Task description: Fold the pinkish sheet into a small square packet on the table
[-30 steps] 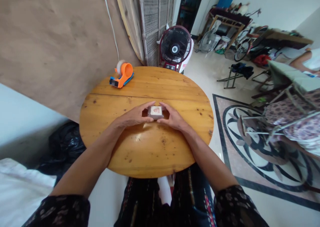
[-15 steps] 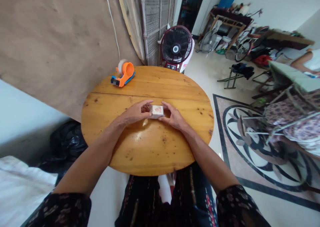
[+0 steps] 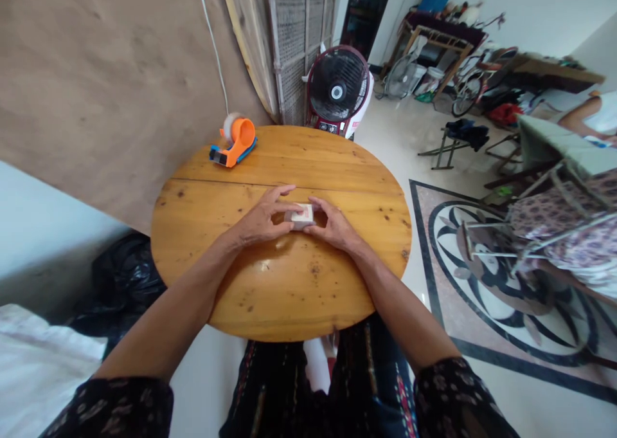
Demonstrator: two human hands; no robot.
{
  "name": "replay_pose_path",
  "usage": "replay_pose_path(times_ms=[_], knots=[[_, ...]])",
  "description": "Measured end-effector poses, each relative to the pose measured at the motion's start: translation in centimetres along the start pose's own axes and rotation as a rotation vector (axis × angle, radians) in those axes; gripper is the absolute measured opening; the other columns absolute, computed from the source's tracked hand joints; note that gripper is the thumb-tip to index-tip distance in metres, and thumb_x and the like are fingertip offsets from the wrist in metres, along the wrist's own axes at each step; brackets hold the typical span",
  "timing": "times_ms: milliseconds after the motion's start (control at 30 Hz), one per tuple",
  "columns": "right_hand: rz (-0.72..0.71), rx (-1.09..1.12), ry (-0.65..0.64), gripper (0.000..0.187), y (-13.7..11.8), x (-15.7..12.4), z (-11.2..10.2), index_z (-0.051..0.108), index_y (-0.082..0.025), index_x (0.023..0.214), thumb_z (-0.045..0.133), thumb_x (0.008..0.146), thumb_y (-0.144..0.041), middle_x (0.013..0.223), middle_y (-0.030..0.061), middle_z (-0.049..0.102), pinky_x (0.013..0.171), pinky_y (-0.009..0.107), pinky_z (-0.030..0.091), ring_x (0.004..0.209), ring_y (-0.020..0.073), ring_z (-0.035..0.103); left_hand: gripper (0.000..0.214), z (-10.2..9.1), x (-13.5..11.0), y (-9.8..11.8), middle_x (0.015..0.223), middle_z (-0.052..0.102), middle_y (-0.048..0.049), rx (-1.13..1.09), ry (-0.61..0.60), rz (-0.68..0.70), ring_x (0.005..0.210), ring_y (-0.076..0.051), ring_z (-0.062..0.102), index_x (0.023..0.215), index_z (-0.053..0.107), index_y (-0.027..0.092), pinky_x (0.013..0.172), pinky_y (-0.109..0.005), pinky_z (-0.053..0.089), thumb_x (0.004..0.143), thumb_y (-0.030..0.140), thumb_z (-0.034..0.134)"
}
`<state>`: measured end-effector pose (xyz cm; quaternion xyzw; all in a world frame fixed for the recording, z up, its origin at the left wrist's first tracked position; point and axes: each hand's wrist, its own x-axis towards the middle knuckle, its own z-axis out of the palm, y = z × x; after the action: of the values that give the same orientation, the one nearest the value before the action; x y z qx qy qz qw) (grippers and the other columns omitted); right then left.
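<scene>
A small white box (image 3: 304, 217) with a red print on its top and greyish sides lies on the round wooden table (image 3: 270, 283). From the left, my left hand (image 3: 263, 219) grips it, the thumb at its near left corner and one finger across its top. Another finger of that hand is raised clear of it. My right hand (image 3: 335, 224) is closed round the box's right end, thumb at the near side and fingers at the far side. The fingers cover part of the print.
An orange and blue tape dispenser (image 3: 235, 143) with a roll of tape stands at the table's far left. Behind the table is a dark red fan (image 3: 337, 91). Black plastic bags (image 3: 128, 274) lie at the left. Another person's arm (image 3: 583, 116) shows at the far right.
My left hand has shifted its hold: one finger now lies on top of the box and another has lifted. The right hand keeps its place.
</scene>
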<state>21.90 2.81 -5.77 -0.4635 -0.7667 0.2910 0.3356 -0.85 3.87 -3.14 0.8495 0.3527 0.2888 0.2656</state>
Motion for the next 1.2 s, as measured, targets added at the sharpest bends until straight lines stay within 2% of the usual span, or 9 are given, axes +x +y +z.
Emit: replay_pose_path(times_ms=[167,300,433,533,700,900,1033,1200], knots=[[-0.006,-0.013,0.006,0.072,-0.1,0.0,0.0,0.048,-0.021,0.134,0.076,0.069,-0.035,0.125,0.0103,0.062,0.102,0.043,0.042,0.115,0.0247,0.058,0.03,0.2,0.1,-0.3,0.146,0.036,-0.0082,0.065,0.034,0.066,0.129,-0.029,0.04,0.106,0.069,0.022,0.108,-0.047,0.035,0.077,0.024,0.06],[0.0,-0.026,0.002,0.071,0.0,-0.1,0.0,0.048,-0.022,0.135,0.075,0.07,-0.037,0.126,0.01,0.061,0.103,0.045,0.04,0.117,0.0253,0.057,0.026,0.2,0.0,0.0,0.147,0.034,-0.0073,0.019,0.042,0.055,0.13,-0.028,0.04,0.102,0.067,0.021,0.109,-0.046,0.034,0.077,0.024,0.06],[-0.008,-0.065,-0.011,0.073,0.0,-0.2,0.0,0.046,-0.023,0.136,0.075,0.071,-0.039,0.129,0.0104,0.059,0.106,0.049,0.037,0.12,0.0271,0.054,0.037,-0.1,-0.1,-0.2,0.146,0.036,-0.009,-0.047,0.074,0.013,0.131,-0.03,0.041,0.11,0.062,0.02,0.11,-0.046,0.032,0.074,0.03,0.062],[-0.015,-0.047,-0.017,0.079,0.0,-0.2,-0.1,0.043,-0.025,0.138,0.077,0.068,-0.041,0.134,0.0106,0.054,0.107,0.052,0.035,0.122,0.0283,0.052,0.046,-0.4,0.0,-0.6,0.145,0.04,-0.0085,-0.086,0.104,-0.007,0.132,-0.03,0.039,0.118,0.057,0.022,0.106,-0.044,0.037,0.074,0.03,0.061],[-0.025,0.057,-0.041,0.09,0.0,-0.2,-0.5,0.037,-0.025,0.142,0.079,0.065,-0.048,0.14,0.0113,0.048,0.108,0.047,0.037,0.124,0.0268,0.051,0.053,-0.5,0.1,-0.8,0.143,0.043,-0.0102,-0.166,0.107,0.009,0.13,-0.028,0.041,0.126,0.054,0.021,0.099,-0.04,0.042,0.073,0.028,0.059],[0.02,0.172,-0.089,0.097,-0.3,-0.4,-1.4,0.031,-0.026,0.146,0.08,0.064,-0.047,0.147,0.0117,0.041,0.112,0.046,0.033,0.131,0.0258,0.045,0.058,-0.8,0.1,-0.6,0.131,0.054,-0.0118,-0.309,0.112,-0.223,0.116,-0.029,0.053,0.127,0.053,0.017,0.1,-0.046,0.041,0.072,0.035,0.058],[0.046,0.184,-0.132,0.102,-0.1,-0.5,-1.8,0.028,-0.027,0.147,0.081,0.063,-0.045,0.149,0.0106,0.038,0.113,0.046,0.031,0.135,0.0258,0.041,0.06,-0.8,0.1,-1.5,0.132,0.053,-0.0141,-0.41,0.066,-0.222,0.12,-0.03,0.051,0.129,0.051,0.014,0.101,-0.046,0.041,0.072,0.033,0.059],[0.05,0.153,-0.141,0.104,0.4,-0.5,-1.6,0.027,-0.025,0.148,0.082,0.062,-0.042,0.147,0.0116,0.041,0.114,0.045,0.031,0.135,0.0257,0.041,0.075,-0.4,0.0,-2.1,0.143,0.044,-0.0157,-0.362,-0.097,-0.221,0.125,-0.033,0.049,0.141,0.039,0.017,0.102,-0.047,0.041,0.072,0.036,0.064]])
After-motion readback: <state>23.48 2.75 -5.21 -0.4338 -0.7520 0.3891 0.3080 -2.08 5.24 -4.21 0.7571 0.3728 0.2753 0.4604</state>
